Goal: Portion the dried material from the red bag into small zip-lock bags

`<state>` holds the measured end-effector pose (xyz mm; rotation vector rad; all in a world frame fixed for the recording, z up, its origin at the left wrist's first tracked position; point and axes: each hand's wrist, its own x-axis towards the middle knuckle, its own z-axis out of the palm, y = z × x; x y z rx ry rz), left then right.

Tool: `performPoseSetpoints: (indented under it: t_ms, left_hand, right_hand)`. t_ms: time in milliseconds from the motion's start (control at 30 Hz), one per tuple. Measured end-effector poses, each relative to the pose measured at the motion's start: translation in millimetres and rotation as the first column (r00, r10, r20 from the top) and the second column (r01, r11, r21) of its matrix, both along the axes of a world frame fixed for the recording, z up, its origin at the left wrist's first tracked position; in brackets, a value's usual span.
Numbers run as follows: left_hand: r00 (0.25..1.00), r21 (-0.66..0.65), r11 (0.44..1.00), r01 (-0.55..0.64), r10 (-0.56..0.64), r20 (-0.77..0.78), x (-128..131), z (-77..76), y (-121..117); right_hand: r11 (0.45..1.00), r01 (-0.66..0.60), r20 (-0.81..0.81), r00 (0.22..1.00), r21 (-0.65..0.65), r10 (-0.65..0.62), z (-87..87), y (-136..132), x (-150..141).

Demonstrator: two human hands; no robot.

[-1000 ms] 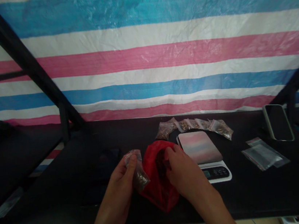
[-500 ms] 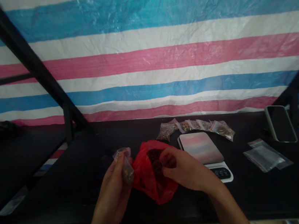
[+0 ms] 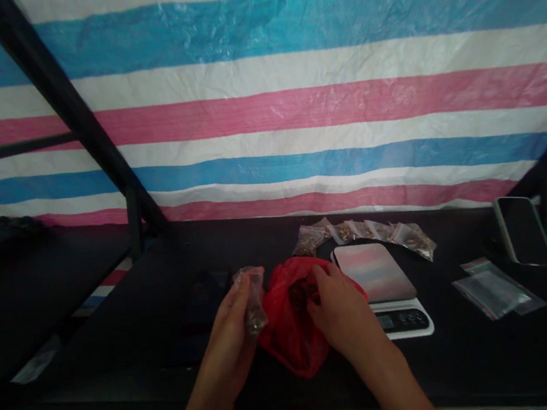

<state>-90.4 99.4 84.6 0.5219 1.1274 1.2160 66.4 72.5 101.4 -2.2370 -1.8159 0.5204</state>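
Note:
My left hand (image 3: 233,324) holds a small clear plastic bag (image 3: 253,295) upright, with some brown bits at its bottom. Right beside it lies a red plastic bag (image 3: 289,327) on the black table (image 3: 120,339). My right hand (image 3: 335,308) rests on the red bag's open mouth with its fingertips pinched inside, among dark brown contents; what they grip is hidden.
A small digital scale (image 3: 382,285) stands just right of the red bag. Behind it lies a row of several filled small bags (image 3: 365,232). Empty clear bags (image 3: 496,286) and a phone (image 3: 523,229) are at the right. Black frame bars cross a striped tarp behind.
My right hand has dipped back into the red bag's mouth after lifting out slightly. The left hand keeps holding the small clear bag next to it. The view shifted a little.

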Motion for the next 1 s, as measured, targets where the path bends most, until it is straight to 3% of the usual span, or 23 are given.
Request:
performPoseSetpoints:
  t_ms: [200, 400, 667, 833, 1000]
  left_hand:
    - [0.994, -0.032, 0.999, -0.037, 0.040, 0.100, -6.3, 7.5, 2.0]
    - [0.993, -0.062, 0.995, -0.074, 0.079, 0.089, -4.6, 6.2, 3.9]
    - [0.985, -0.025, 0.987, -0.156, 0.157, 0.074, -8.6, -0.6, 9.5]
    - [0.983, 0.181, 0.975, -0.126, 0.147, -0.112, -21.3, -12.1, 7.6]
    - [0.926, 0.345, 0.933, 0.104, 0.036, -0.376, -29.0, -22.2, 5.3]
  right_hand:
    - [0.998, -0.034, -0.143, 0.989, 0.047, 0.041, -11.0, 4.8, 2.3]
    - [0.961, -0.213, -0.340, 0.903, 0.175, 0.262, -13.3, 3.5, 3.1]
    - [0.897, -0.373, -0.391, 0.809, 0.239, 0.440, -14.8, 2.4, 10.9]
    - [0.897, -0.410, -0.486, 0.758, 0.164, 0.435, -10.2, 0.1, 22.6]
    - [0.927, -0.360, -0.619, 0.707, 0.101, 0.342, -8.5, -0.4, 32.5]
